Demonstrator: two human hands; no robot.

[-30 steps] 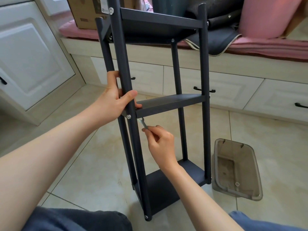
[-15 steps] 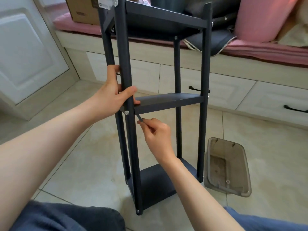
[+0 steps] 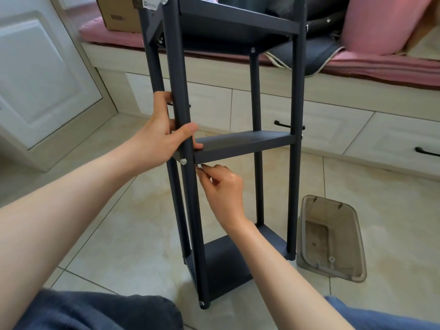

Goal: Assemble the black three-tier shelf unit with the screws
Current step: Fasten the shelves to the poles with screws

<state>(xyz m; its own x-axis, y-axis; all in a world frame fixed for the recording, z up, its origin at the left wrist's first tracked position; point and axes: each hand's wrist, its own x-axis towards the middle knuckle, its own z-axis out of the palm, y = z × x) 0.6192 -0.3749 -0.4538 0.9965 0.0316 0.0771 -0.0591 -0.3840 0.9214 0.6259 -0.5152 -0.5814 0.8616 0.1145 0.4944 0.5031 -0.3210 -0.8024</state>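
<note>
The black three-tier shelf unit point(image 3: 242, 142) stands upright on the tiled floor in front of me. My left hand point(image 3: 162, 136) grips its near left post just above the middle shelf, thumb on the shelf's edge. A silver screw point(image 3: 183, 161) sits in that post at the middle shelf's corner. My right hand point(image 3: 221, 186) is just under the middle shelf beside the post, pinching a small metal tool point(image 3: 199, 168) whose tip reaches the shelf's underside. More screw heads show at the post's foot point(image 3: 202, 303) and at the top tier.
A clear plastic box point(image 3: 333, 239) lies on the floor right of the shelf's base, with a small part inside. Behind is a window-seat bench with drawers point(image 3: 321, 125), pink cushions and a cardboard box point(image 3: 119, 13). A white cabinet door point(image 3: 40, 75) stands at left. My knees are at the bottom.
My right hand has risen with the tool, from below the screw corner up to the middle shelf's underside. The left hand keeps its grip on the post. The view has shifted slightly.
</note>
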